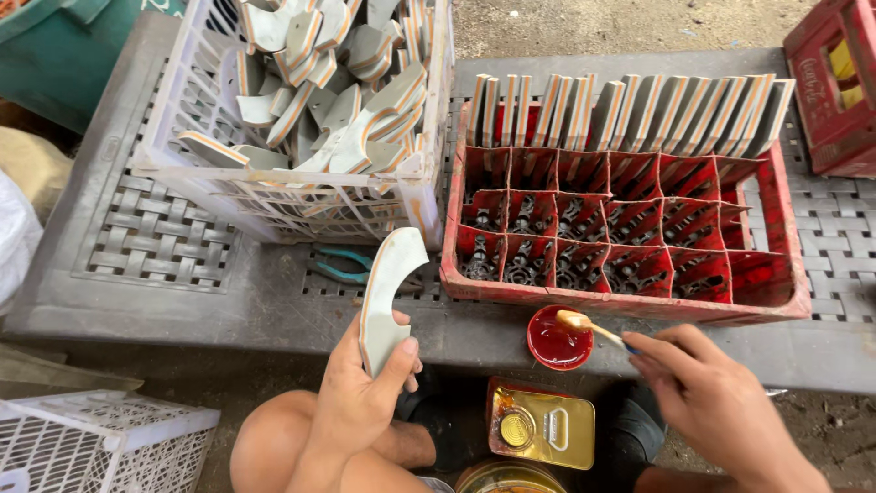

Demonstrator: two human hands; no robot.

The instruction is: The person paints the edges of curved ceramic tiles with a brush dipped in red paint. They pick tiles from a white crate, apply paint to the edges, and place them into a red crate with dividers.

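gripping curved grey piece [391,297] — brush [593,327] over red dish [558,340]

Gold rectangular tin [541,426] between knees

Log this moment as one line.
left hand: holds curved piece upright | right hand: holds brush, tip over red cup | red crate: pieces along back row

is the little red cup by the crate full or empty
Nearly full: the red cup holds glossy red liquid close to its rim, and the brush in the right hand has its tip over it.
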